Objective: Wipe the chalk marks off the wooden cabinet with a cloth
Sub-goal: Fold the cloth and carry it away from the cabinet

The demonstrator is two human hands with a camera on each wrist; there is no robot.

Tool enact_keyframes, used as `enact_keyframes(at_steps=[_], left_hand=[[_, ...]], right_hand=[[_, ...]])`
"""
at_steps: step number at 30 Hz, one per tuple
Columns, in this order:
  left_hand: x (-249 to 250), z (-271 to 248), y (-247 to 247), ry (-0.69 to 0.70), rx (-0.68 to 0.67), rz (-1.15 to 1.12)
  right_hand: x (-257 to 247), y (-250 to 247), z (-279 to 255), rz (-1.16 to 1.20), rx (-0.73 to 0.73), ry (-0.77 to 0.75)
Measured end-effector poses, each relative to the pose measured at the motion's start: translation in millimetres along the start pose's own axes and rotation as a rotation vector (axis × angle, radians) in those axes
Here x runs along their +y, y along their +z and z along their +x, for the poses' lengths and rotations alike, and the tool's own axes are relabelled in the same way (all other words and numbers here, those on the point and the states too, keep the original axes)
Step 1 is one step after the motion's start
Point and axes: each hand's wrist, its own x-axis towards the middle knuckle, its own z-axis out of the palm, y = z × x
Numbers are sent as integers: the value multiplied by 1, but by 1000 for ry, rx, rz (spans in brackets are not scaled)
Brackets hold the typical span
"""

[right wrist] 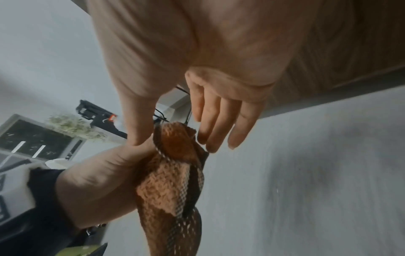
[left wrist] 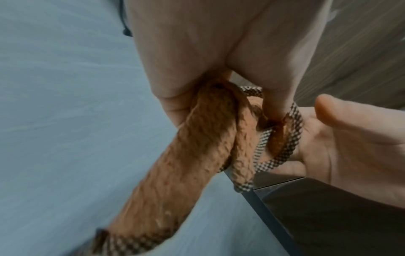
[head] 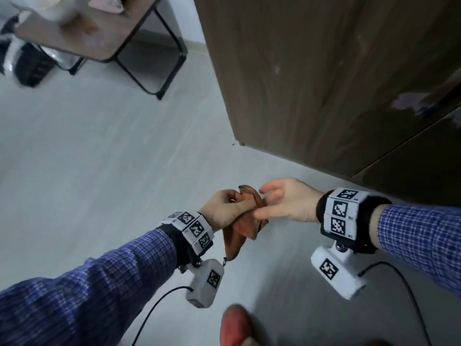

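Observation:
An orange knitted cloth with a checked border hangs bunched from my left hand, whose fingers and thumb grip its upper part; the cloth trails down past the wrist. My right hand is beside it with fingers straight and spread, fingertips at the cloth's top, holding nothing. The dark wooden cabinet stands ahead on the right, with a pale chalk smear on its side and a smaller one higher up.
Grey floor spreads to the left. A small table with black metal legs stands at the back left, with dark items under it. A red shoe tip shows at the bottom. Cables trail from both wrist cameras.

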Motion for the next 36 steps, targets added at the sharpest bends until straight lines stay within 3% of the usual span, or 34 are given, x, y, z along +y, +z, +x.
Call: enact_keyframes(at_steps=[4,8,14,19,23,28,31,36], left_hand=[[30,-74,-35,-42,-3,-19],[80,-167,-106,-60,82,13],[183,-323,-246,181,106,-132],[268,-443,-367,328,394,-160],[322,-533,-452,362,586,16],[378,-607,-528,468,755,93],[404,-633,-562,563,829,-64],[445,-656,-614,646,1094,-327]], right_hand=[[-72,18,-50,-56,-18,-8],[-194,37,-91,-114,-36,-26],[-430,66,-161,-317,-117,-204],[-621,74,-234,-604,-37,-458],[-755,80,-296,-751,67,-624],[-862,107,-346,-734,122,-796],[-909,118,-356,-703,166,-903],[-976,115,-345,-716,192,-1037]])
